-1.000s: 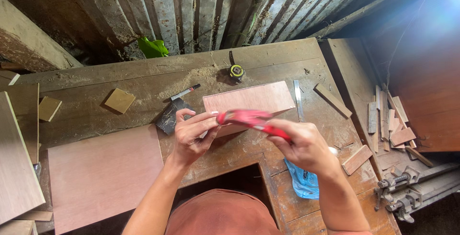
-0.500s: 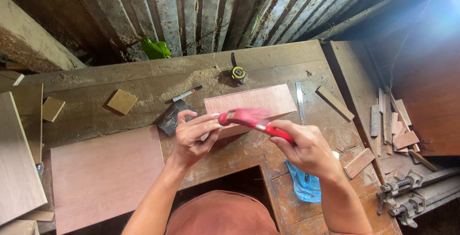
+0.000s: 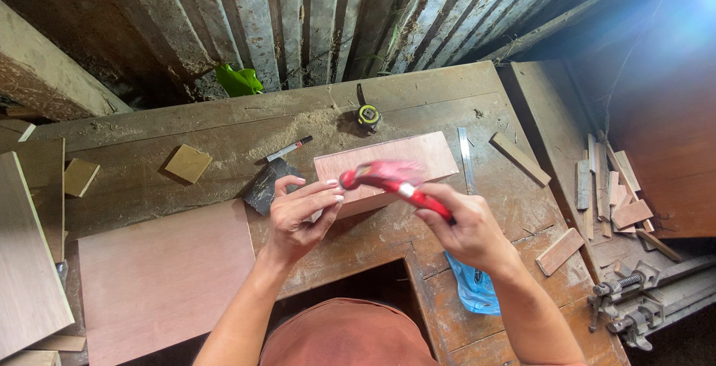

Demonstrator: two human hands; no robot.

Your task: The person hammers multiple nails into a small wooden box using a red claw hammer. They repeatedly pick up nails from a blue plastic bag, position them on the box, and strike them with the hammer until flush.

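My right hand (image 3: 466, 228) grips the handle of a red tool (image 3: 388, 181), blurred by motion, whose head hovers over a small reddish plywood box (image 3: 388, 166) on the workbench (image 3: 224, 131). My left hand (image 3: 302, 213) rests with its fingers extended against the near left edge of the box, fingertips close to the tool's head. Whether those fingers pinch anything small I cannot tell. A dark sanding block (image 3: 267, 185) lies just left of my left hand.
A large plywood sheet (image 3: 164, 276) lies at the front left. A tape measure (image 3: 369, 116), a marker (image 3: 289, 148), a steel ruler (image 3: 467, 158), small wood squares (image 3: 188, 163), a blue bag (image 3: 471, 288), offcuts (image 3: 611, 191) and clamps (image 3: 634, 302) lie around.
The red tool's head has shifted slightly over the box while both hands stay almost in place. The view has tilted a little.
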